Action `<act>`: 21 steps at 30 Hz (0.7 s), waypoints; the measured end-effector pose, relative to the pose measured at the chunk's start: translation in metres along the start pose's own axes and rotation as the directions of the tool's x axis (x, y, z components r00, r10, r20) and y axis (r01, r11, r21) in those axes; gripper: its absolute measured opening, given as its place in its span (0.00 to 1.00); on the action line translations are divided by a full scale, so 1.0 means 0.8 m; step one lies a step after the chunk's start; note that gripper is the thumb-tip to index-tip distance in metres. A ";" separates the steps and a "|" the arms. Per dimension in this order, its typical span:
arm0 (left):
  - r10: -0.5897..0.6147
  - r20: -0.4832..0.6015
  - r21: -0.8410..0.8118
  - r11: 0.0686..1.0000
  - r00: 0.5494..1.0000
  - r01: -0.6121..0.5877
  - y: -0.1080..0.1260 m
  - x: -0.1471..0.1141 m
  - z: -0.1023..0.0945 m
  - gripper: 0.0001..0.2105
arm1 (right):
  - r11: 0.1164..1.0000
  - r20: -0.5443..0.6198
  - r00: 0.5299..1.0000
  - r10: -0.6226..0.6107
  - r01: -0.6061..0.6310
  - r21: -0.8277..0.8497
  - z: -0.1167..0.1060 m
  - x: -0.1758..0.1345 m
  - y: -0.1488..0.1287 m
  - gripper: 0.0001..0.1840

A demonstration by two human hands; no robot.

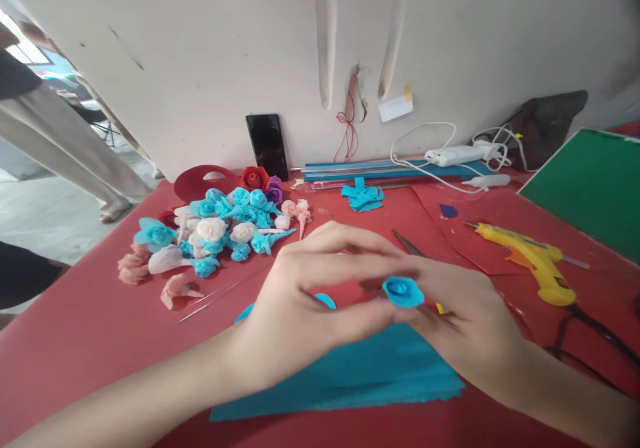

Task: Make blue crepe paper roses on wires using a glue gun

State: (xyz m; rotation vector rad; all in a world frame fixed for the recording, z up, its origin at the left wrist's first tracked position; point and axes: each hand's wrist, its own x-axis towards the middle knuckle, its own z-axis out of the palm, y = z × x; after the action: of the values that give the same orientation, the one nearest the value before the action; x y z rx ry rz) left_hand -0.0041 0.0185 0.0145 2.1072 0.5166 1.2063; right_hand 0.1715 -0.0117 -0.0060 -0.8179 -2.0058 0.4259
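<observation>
Between the fingertips of both hands is a small blue paper flower [403, 292], its rolled centre facing up toward me. My left hand [320, 295] pinches it from the left with thumb and fingers. From the right, my right hand [465, 308] closes on it too, the fingertips of the two hands meeting around it. Beneath the hands lies a stack of blue crepe paper [340, 381] on the red table [110, 361]. Partly hidden behind the right hand are dark scissors [407, 243].
Finished blue, white and pink paper flowers [210, 229] are heaped at the left. A yellow glue gun [537, 258] lies at the right, near a green board [595, 188]. A phone [267, 147] leans on the wall beside blue strips [363, 196] and a white power strip [455, 155].
</observation>
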 end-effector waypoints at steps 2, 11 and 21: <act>-0.069 0.008 -0.121 0.990 0.998 0.069 -0.003 0.001 0.002 0.17 | 0.998 -0.011 0.998 0.062 -0.062 0.006 -0.003 0.000 -0.008 0.07; -0.242 0.114 -0.485 0.833 0.964 0.266 -0.007 0.003 0.006 0.09 | 0.926 0.121 0.933 0.338 -0.352 0.135 -0.007 0.001 -0.024 0.15; -0.305 0.148 -0.609 0.722 0.941 0.330 -0.005 0.005 0.006 0.07 | 0.935 0.111 0.947 0.300 -0.315 0.163 -0.007 0.005 -0.025 0.15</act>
State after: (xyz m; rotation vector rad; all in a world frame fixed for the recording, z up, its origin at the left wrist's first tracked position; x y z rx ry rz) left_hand 0.0019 0.0225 0.0124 1.3926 0.3672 0.9573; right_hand 0.1671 -0.0234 0.0106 -1.0184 -1.8853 0.8212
